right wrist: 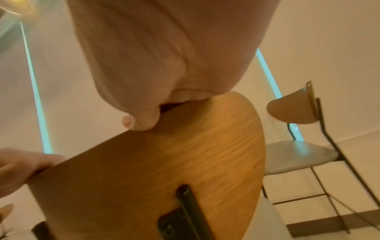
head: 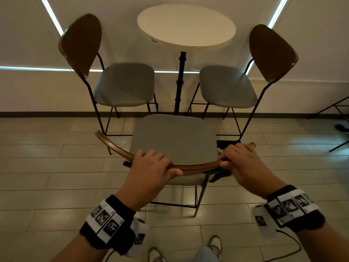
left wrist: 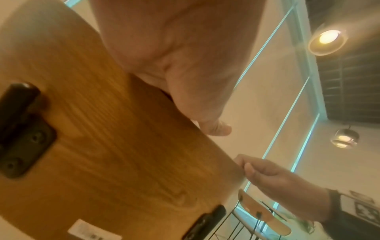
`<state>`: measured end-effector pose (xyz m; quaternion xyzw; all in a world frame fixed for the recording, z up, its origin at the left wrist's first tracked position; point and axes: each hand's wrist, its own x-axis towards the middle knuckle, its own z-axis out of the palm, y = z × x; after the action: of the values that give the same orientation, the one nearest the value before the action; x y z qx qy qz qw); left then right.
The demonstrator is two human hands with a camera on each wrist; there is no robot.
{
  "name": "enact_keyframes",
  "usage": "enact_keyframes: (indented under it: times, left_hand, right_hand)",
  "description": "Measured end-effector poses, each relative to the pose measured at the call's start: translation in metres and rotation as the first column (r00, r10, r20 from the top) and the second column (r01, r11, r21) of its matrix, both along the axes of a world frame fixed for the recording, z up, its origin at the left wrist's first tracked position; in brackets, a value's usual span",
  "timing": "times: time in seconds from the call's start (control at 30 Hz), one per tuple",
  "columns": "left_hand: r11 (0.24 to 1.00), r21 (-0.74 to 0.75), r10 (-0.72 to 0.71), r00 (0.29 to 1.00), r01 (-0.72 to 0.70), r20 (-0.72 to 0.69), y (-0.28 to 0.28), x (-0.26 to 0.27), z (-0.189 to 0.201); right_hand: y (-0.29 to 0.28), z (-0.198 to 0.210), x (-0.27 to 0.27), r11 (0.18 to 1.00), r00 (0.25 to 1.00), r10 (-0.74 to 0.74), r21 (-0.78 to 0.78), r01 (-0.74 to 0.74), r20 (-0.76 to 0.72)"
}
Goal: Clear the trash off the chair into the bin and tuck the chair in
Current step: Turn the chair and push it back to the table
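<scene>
The near chair has a grey seat with nothing on it and a curved wooden backrest facing me. My left hand grips the backrest's top edge left of centre, fingers over the front and thumb behind. My right hand grips the same edge near its right end. In the left wrist view the wooden backrest fills the frame, with my left hand curled over its rim. The right wrist view shows my right hand over the backrest. No trash or bin is in view.
A round white table on a black post stands beyond the near chair. Two more chairs flank it, one on the left, one on the right. Tiled floor surrounds me. Black metal legs stand at far right.
</scene>
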<state>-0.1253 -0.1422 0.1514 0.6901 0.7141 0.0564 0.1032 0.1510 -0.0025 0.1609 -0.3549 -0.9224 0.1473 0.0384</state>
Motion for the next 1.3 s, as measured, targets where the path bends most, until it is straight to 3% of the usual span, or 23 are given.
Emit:
enact_keyframes:
  times: [0.07, 0.2, 0.27, 0.53, 0.7, 0.83, 1.1, 1.3]
  left_hand:
    - [0.999, -0.025, -0.025, 0.997, 0.027, 0.077, 0.000, -0.008, 0.002]
    - [0.991, 0.081, 0.109, 0.990, -0.102, -0.088, 0.003, -0.043, 0.000]
    - [0.986, 0.085, 0.155, 0.983, -0.147, -0.101, 0.010, -0.041, -0.001]
    - [0.977, 0.088, 0.207, 0.966, -0.195, -0.157, 0.040, -0.032, 0.002]
    - [0.960, 0.100, 0.274, 0.947, -0.260, -0.166, 0.054, -0.023, 0.003]
    - [0.958, 0.107, 0.281, 0.947, -0.266, -0.159, 0.066, -0.022, 0.000]
    - [0.943, 0.183, 0.305, 0.942, -0.278, -0.138, 0.089, -0.014, -0.004]
    - [0.949, 0.171, 0.289, 0.949, -0.266, -0.125, 0.082, -0.014, -0.002]
  right_hand:
    - [0.015, 0.006, 0.015, 1.000, 0.999, -0.027, -0.001, 0.027, 0.031]
    - [0.013, 0.007, 0.006, 0.986, 0.975, -0.152, 0.089, 0.139, 0.161]
    - [0.005, 0.000, -0.011, 0.966, 0.950, -0.235, 0.160, 0.204, 0.207]
    - [0.030, -0.005, -0.028, 0.937, 0.941, -0.317, 0.197, 0.290, 0.120]
    - [0.024, -0.015, -0.036, 0.872, 0.886, -0.462, 0.207, 0.444, 0.046]
    - [0.035, -0.021, -0.039, 0.865, 0.891, -0.454, 0.238, 0.442, -0.007]
    - [0.072, -0.017, -0.040, 0.877, 0.918, -0.390, 0.336, 0.344, 0.077]
    - [0.067, -0.015, -0.035, 0.898, 0.932, -0.356, 0.302, 0.321, 0.070]
